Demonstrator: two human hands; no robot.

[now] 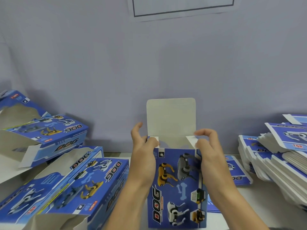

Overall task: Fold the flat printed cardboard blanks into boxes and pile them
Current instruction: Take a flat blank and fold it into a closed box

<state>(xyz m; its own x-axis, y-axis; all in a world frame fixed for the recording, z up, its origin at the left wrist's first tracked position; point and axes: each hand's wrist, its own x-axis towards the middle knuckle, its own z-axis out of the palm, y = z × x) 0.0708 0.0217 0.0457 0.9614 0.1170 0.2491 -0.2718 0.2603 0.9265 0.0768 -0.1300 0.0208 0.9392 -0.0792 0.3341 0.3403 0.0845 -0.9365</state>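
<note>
Blue box (177,185) stands upright at centre, top lid flap (171,117) raised. Left hand (144,151) pinches the box's left side flap (155,139) — right hand (207,146) pinches the right one (192,141). Folded boxes (66,178) piled left of it; flat blanks (279,155) stacked to its right, on the table (259,208).

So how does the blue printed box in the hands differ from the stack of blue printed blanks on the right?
The blue printed box stands upright, opened into shape, its white top flap raised; the stack of blue printed blanks lies flat and unfolded. The left hand and right hand pinch the box's side flaps; nothing touches the blanks. Both share the same dog print.
</note>
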